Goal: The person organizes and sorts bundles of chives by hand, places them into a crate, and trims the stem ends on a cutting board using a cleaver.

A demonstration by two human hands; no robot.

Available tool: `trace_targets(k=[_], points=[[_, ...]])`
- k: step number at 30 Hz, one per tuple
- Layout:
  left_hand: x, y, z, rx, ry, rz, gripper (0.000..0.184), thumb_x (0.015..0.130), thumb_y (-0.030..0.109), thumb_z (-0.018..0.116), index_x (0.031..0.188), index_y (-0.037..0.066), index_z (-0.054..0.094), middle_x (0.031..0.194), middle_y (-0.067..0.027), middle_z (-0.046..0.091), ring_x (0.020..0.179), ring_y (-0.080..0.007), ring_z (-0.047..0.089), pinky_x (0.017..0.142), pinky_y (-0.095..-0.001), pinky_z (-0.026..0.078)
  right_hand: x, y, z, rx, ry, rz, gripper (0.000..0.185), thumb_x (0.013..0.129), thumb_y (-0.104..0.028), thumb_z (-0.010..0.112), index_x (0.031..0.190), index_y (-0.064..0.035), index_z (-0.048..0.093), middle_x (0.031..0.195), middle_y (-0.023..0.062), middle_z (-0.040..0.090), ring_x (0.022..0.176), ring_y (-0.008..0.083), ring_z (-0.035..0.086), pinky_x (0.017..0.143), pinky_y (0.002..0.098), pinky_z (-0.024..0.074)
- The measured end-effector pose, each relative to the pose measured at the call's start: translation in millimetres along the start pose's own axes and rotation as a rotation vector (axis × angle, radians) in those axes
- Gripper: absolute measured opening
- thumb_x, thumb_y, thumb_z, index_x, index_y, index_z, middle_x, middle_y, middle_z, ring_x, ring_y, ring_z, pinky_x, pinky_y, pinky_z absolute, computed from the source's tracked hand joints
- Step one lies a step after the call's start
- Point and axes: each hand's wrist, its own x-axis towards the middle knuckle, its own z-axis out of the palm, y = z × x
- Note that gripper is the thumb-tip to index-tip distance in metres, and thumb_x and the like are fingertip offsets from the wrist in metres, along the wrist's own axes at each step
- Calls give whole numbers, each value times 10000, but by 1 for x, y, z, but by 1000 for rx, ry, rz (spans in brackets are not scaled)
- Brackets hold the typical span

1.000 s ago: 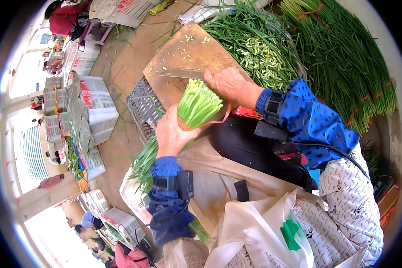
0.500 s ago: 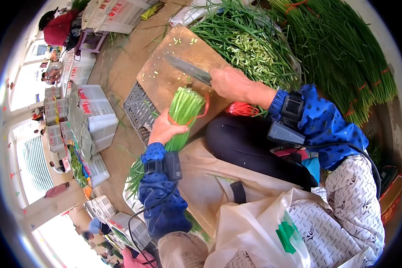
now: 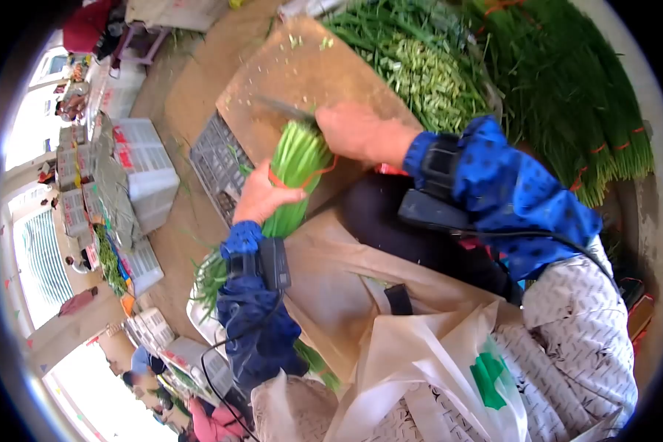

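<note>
My left hand (image 3: 260,193) is closed around a thick bunch of long green chives (image 3: 293,173), with a red band looped round the bunch near its cut end. In my right hand (image 3: 357,131) is a kitchen knife (image 3: 278,107), its handle hidden by the fingers. The blade lies just above the bunch's cut end; contact cannot be made out. Both are over a wooden cutting board (image 3: 265,74) that carries small cut bits. Beyond the board, short cut stem pieces (image 3: 427,77) lie on loose green leaves (image 3: 361,33).
The board rests on a grey plastic crate (image 3: 225,166). Large banded bundles of chives (image 3: 560,88) lie at the right. A thin plastic bag (image 3: 435,368) is on my lap. White crates (image 3: 144,166) stand at the left, and people are farther off.
My right hand has moved left and brought the knife from over the board to the bunch's cut end. The whole view has shifted slightly; my left hand keeps its hold.
</note>
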Motion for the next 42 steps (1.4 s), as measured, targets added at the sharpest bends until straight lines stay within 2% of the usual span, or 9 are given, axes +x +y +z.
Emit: trace_targets(k=[7, 11, 14, 16, 18, 23, 27, 36, 42], points=[[-62, 63, -55, -134, 338, 176, 655, 595, 106, 865, 1179, 1, 587, 1062, -99, 694, 994, -158, 641, 895, -313, 504, -13, 38, -8, -490, 181, -199, 119, 828, -71, 574, 930, -14, 553, 751, 150, 663, 686, 316, 683, 557, 427, 521], [-122, 129, -103, -337, 569, 445, 631, 656, 29, 809, 1235, 6, 557, 1182, -106, 642, 1036, -198, 635, 933, -357, 510, -28, 47, 21, -337, 337, -275, 405, 768, -143, 653, 1142, -21, 556, 811, 175, 633, 637, 355, 632, 536, 472, 484], [-157, 105, -114, -568, 892, 639, 646, 703, 2, 754, 1305, 10, 519, 1257, -121, 606, 1124, -224, 608, 978, -384, 491, -42, 30, 16, -301, 500, -298, 258, 761, -188, 680, 946, -15, 629, 776, 163, 627, 712, 364, 649, 612, 460, 515], [-183, 97, -93, -686, 999, 640, 701, 744, 3, 723, 1391, 20, 453, 1345, -134, 550, 1229, -252, 542, 1036, -412, 446, -59, 10, 0, -99, 489, -217, 279, 744, -227, 711, 912, -13, 652, 842, 192, 646, 731, 375, 656, 611, 472, 519], [-209, 82, -65, -621, 1047, 574, 714, 741, 21, 737, 1395, 18, 451, 1358, -139, 539, 1246, -260, 526, 1046, -412, 435, -78, -2, -25, 506, -68, 155, 379, 878, -392, 649, 970, -25, 663, 1053, 192, 656, 837, 288, 680, 596, 373, 532], [-281, -3, 26, 183, 803, 161, 747, 734, 65, 771, 1405, 13, 447, 1391, -153, 510, 1289, -280, 485, 1070, -411, 407, -149, -19, -11, 2022, -475, 157, 524, 954, -429, 591, 1325, -69, 507, 1183, 125, 633, 856, 209, 678, 604, 310, 537], [-344, -101, 9, 97, 658, -386, 787, 698, 105, 826, 1390, 2, 464, 1194, -132, 634, 954, -213, 633, 824, -369, 525, -179, -14, 3, 1785, -211, 300, 360, 873, -230, 717, 1189, -88, 618, 972, 21, 691, 757, 141, 638, 563, 275, 474], [-215, 72, 35, 194, 265, 25, 965, 731, 252, 812, 1503, 14, 286, 1345, -187, 549, 1162, -268, 571, 978, -370, 462, -196, -2, -9, 1905, -259, 198, 230, 924, -264, 675, 918, -34, 679, 762, 84, 662, 611, 188, 619, 487, 302, 453], [-168, 104, 65, 116, 202, 176, 888, 737, 232, 788, 1448, -41, 331, 1336, -230, 539, 1258, -302, 523, 1065, -371, 386, -252, 99, -10, 1761, 39, 460, 364, 937, -219, 611, 1223, -21, 503, 985, 136, 645, 811, 290, 708, 518, 305, 526]])
